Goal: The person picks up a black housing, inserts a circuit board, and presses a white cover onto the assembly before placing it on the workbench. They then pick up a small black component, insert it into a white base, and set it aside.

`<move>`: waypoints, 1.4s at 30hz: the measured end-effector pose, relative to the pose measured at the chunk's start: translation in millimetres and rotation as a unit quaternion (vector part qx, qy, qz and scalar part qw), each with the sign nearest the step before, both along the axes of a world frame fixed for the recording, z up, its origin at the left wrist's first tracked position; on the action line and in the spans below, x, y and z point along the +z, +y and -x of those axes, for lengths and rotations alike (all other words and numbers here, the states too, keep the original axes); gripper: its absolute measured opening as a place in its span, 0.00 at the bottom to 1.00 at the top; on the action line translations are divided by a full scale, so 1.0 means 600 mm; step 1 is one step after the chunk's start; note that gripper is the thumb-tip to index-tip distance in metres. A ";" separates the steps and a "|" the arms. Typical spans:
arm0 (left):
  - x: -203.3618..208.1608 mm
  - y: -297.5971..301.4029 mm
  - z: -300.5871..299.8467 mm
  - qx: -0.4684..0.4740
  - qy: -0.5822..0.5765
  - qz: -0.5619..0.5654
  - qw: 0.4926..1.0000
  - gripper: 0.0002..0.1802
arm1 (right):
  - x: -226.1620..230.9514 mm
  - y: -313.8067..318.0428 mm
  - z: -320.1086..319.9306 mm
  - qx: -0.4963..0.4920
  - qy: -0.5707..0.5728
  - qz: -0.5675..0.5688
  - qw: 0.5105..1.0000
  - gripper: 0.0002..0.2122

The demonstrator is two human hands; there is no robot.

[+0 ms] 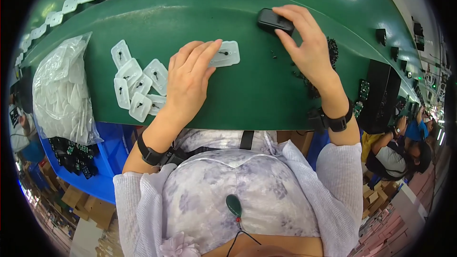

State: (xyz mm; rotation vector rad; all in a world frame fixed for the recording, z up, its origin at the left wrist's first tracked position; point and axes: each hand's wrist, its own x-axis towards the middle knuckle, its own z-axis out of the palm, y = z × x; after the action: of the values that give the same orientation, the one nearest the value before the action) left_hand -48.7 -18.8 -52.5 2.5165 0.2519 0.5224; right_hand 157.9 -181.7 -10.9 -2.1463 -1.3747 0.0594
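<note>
Left hand, loosely curved, seemingly touches tray; right hand pinches case, wrist overlapping black bits.

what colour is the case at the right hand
The case is black, best seen in the head view.

Both hands well apart, the right farther forward

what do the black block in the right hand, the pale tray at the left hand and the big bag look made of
Black block: probably hard plastic, satin, with soft highlights along its edges.
Pale tray: likely thin moulded plastic, smooth and milky, with rounded corners.
Bag: apparently clear plastic film, glossy, creased and see-through, with bright glints.
</note>
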 end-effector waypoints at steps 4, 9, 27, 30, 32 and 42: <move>0.009 0.003 0.003 -0.016 0.010 0.019 1.000 0.33 | 0.001 -0.002 0.012 -0.007 -0.057 0.053 0.997 0.18; 0.011 0.012 0.022 0.021 -0.035 0.134 0.990 0.31 | 0.025 0.034 0.072 0.102 0.049 -0.033 0.993 0.19; 0.003 0.026 0.035 -0.035 0.022 0.054 0.998 0.28 | -0.020 0.060 0.121 0.144 0.013 0.028 0.989 0.18; 0.004 0.024 0.033 -0.037 0.039 0.048 0.997 0.27 | -0.023 0.056 0.125 0.120 0.010 0.017 0.993 0.18; 0.006 0.023 0.032 -0.038 0.043 0.043 0.997 0.27 | -0.022 0.054 0.129 0.103 0.014 0.003 0.995 0.18; 0.021 0.029 0.002 0.004 -0.004 0.079 0.997 0.22 | 0.010 0.081 0.083 0.012 0.367 0.027 0.930 0.12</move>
State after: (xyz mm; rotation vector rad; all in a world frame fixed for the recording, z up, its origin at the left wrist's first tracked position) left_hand -49.8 -1.5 -40.1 2.3609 0.2891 0.4971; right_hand 108.4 -132.9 -4.7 -1.8439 -0.9466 0.8291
